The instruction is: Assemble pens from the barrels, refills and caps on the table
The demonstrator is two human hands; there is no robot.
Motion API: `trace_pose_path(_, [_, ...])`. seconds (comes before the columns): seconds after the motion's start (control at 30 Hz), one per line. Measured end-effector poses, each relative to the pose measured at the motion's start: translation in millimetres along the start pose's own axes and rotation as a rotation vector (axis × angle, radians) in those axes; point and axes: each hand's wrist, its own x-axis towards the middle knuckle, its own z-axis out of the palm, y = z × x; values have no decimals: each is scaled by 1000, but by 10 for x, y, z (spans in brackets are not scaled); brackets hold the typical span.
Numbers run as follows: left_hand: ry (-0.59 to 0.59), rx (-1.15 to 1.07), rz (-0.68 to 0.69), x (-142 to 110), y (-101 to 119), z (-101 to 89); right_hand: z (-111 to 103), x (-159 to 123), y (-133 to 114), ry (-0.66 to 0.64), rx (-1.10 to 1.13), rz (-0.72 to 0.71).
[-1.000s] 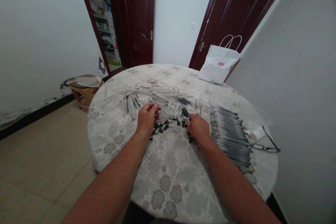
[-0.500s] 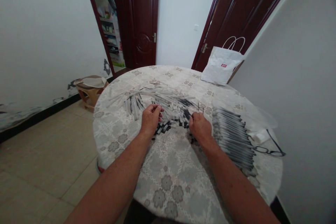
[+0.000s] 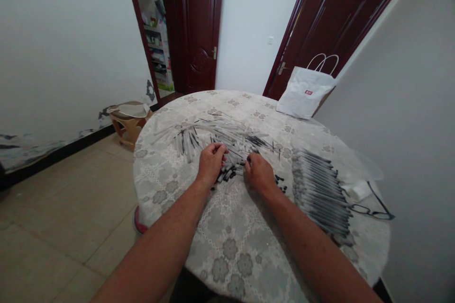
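My left hand (image 3: 210, 164) is closed in a pinch at the near side of a pile of pale translucent pen barrels (image 3: 188, 147); what its fingertips hold is too small to tell. My right hand (image 3: 259, 171) is closed just to the right, fingertips together on the end of a thin dark stick, seemingly a pen refill (image 3: 237, 153), which spans the gap towards my left hand. Short black and clear pen caps (image 3: 227, 173) lie between and below the hands. More dark-tipped refills (image 3: 258, 141) lie behind my right hand.
On the right, a neat row of pens (image 3: 322, 191) lies side by side. Beyond it are eyeglasses (image 3: 371, 211) and clear plastic film (image 3: 366, 163). A white paper bag (image 3: 306, 92) stands at the back of the round, cloth-covered table (image 3: 227, 270). A stool (image 3: 128, 123) stands left.
My right hand has moved left from the dark refills towards my left hand, with a thin stick now showing between them. My left hand keeps its pinch. The view has shifted slightly.
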Motion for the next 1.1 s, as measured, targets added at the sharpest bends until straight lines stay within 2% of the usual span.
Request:
trace_pose_path(0.1, [-45, -27, -22, -34, 41, 22, -154, -30, 116, 106, 237, 67])
trace_pose_path(0.17, [-135, -59, -57, -73, 70, 46, -250, -78, 162, 146, 431, 112])
trace_pose_path(0.3, [-389, -148, -160, -175, 90, 106, -283, -216, 129, 98, 812, 144])
trace_pose_path(0.4, [-473, -166, -182, -227, 68, 143, -198, -304, 60, 54, 956, 145])
trace_pose_path(0.53, [-407, -276, -205, -207, 52, 155, -133, -379, 34, 46, 962, 142])
trace_pose_path(0.63, [-282, -428, -194, -142, 76, 129, -159, -435, 65, 80, 797, 69])
trace_pose_path(0.73, [-204, -504, -153, -85, 113, 90, -202, -480, 93, 59, 633, -19])
trace_pose_path(1.1, [-114, -500, -70, -70, 146, 58, -211, -481, 151, 79, 483, -46])
